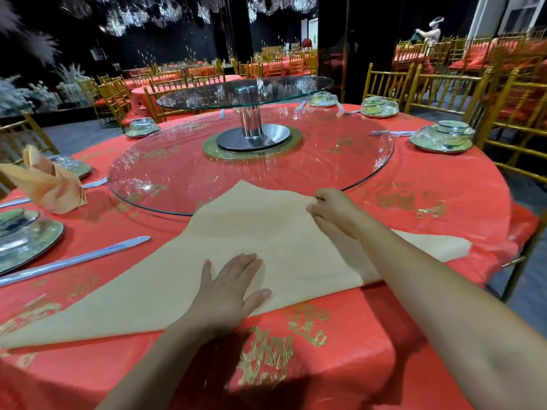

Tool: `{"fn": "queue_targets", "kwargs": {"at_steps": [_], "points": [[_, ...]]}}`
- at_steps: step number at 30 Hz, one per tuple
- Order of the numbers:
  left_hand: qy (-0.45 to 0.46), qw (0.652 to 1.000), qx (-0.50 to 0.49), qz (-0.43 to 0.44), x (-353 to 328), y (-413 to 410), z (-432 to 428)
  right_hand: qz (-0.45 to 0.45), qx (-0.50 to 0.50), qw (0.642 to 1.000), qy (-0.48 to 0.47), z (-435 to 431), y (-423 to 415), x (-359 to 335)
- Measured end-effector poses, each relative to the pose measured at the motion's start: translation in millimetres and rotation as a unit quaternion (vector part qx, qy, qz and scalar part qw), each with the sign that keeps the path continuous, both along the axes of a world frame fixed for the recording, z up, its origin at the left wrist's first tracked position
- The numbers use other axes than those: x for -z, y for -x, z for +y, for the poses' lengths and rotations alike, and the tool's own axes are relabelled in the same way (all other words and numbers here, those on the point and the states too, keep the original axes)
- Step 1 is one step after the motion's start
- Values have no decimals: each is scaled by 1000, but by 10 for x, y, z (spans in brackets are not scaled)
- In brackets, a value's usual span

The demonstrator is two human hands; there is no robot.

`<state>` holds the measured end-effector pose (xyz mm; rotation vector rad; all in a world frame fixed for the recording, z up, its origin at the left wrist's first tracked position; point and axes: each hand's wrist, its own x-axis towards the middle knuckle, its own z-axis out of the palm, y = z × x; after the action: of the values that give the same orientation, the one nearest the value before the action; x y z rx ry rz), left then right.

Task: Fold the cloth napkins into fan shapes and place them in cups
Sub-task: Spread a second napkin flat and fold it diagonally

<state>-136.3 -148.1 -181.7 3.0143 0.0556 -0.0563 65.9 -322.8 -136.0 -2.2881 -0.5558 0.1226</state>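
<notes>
Pressing my flat, open left hand (pixel 233 287) on a beige napkin (pixel 183 279) spread across the red worktop (pixel 340 335), I pinch its folded upper edge with my right hand (pixel 331 207). A folded peach napkin (pixel 50 180) stands at left; glass bowls on plates (pixel 442 137) ring the glass turntable (pixel 251 155).

The napkin (pixel 266 255) ran off the left edge, and its part under the right forearm (pixel 414 261), behind the fingers (pixel 318 207), was hidden.
</notes>
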Motion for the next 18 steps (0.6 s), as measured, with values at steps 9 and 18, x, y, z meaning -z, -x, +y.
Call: {"fn": "queue_targets", "kwargs": {"at_steps": [9, 18], "points": [[1, 999, -40, 8, -15, -46, 172, -157, 33, 973, 164, 275, 71, 45], [-4, 999, -38, 7, 13, -58, 184, -80, 305, 923, 222, -1556, 194, 75]]}}
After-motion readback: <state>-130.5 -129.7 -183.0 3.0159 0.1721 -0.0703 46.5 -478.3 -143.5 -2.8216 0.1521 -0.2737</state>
